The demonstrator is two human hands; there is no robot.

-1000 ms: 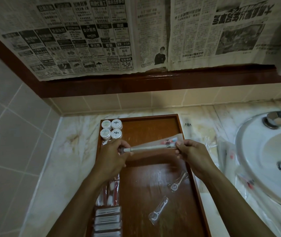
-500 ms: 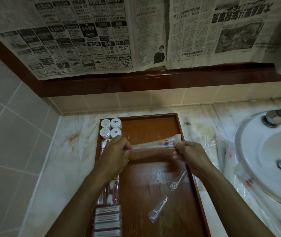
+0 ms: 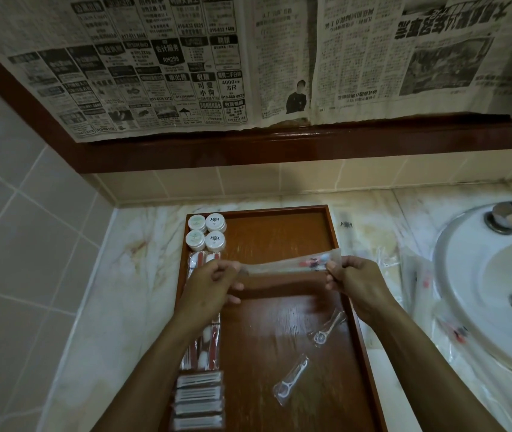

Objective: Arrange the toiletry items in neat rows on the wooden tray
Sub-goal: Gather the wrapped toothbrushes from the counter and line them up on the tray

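Since one second ago the left hand (image 3: 208, 291) has slid its grip along the wrapped toothbrush (image 3: 282, 267), so the white handle end that stuck out before is now covered by the fingers. The packet hangs level above the wooden tray (image 3: 279, 322), across its width, a little higher toward the right.

On the left edge of the tray, at the far corner, four small white jars (image 3: 206, 232) stand in a square; two lids carry a dark emblem, but the words are too small to read. Just below them lie packets with red and white contents (image 3: 205, 341), partly hidden under the left wrist. Nearer still, a column of flat white sachets (image 3: 199, 400) is cut off by the bottom edge.

Both hands pinch the clear wrapper at its two ends. Near the right hand (image 3: 357, 285) the wrapper shows red and blue print that I cannot read. Two floss picks in clear wrap (image 3: 292, 380) lie loose on the right half of the tray.

On the marble surface (image 3: 142, 275) right of the tray, more clear packets (image 3: 417, 275) are hard to make out. Part of the sink (image 3: 466, 275) is cut off. On the newspaper (image 3: 167, 67) above, "RM299" and "4000++" are readable.
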